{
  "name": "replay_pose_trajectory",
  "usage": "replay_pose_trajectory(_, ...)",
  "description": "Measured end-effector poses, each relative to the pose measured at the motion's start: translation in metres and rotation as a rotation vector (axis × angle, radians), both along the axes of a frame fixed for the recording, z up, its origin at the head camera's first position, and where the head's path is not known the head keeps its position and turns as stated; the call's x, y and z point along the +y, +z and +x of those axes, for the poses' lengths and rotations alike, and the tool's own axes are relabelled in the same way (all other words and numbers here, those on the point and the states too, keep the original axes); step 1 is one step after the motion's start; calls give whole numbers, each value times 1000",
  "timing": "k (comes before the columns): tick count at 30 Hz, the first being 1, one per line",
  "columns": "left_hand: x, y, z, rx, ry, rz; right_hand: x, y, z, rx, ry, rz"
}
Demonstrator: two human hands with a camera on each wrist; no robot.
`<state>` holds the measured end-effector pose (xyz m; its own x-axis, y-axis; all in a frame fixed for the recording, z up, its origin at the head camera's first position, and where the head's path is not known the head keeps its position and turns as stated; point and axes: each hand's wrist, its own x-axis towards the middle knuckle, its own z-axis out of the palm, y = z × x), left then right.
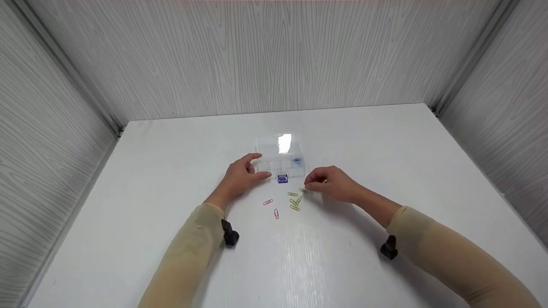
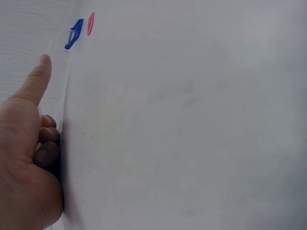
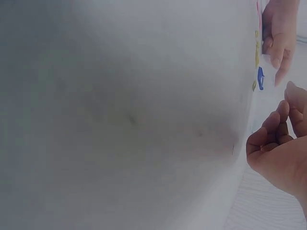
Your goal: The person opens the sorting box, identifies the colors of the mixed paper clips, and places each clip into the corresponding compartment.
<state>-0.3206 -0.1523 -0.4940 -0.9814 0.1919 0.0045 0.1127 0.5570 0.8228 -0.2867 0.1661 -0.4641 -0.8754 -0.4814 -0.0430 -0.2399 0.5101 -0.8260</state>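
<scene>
A clear plastic compartment box (image 1: pixel 280 170) stands with its lid (image 1: pixel 267 143) raised at the back and a blue latch (image 1: pixel 282 178) at its front. Blue paper clips (image 1: pixel 296 159) lie in its back right compartment. My left hand (image 1: pixel 242 173) grips the box's left end, thumb along the front and index finger at the back. At the box's front right corner is my right hand (image 1: pixel 334 185), fingertips bent down close to a yellow paper clip (image 1: pixel 302 190). Whether they pinch it is hidden. In the right wrist view, its fingers (image 3: pixel 271 122) look curled.
Several more yellow paper clips (image 1: pixel 295 208) lie in front of the box. Two pink paper clips, one farther left (image 1: pixel 268 202) and one nearer (image 1: pixel 276 213), are on the white table (image 1: pixel 171 162). Panelled walls (image 1: pixel 265 55) rise behind and at both sides.
</scene>
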Motion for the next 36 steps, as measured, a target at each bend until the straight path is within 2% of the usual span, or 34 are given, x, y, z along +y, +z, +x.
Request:
replay_pose_trajectory(9,1,1,0,-10,1,-10,-1,-2,-1,2,-45,37)
replay_pose_trajectory(20,2,1,2,-26,10,-5,0,-11,-3,-38,-48,128)
replay_pose_trajectory(27,1,1,2,-19,21,-29,-3,-13,-1,-28,-34,138)
replay_pose_trajectory(36,0,2,1,-25,10,-13,-3,-14,-1,9,-21,146)
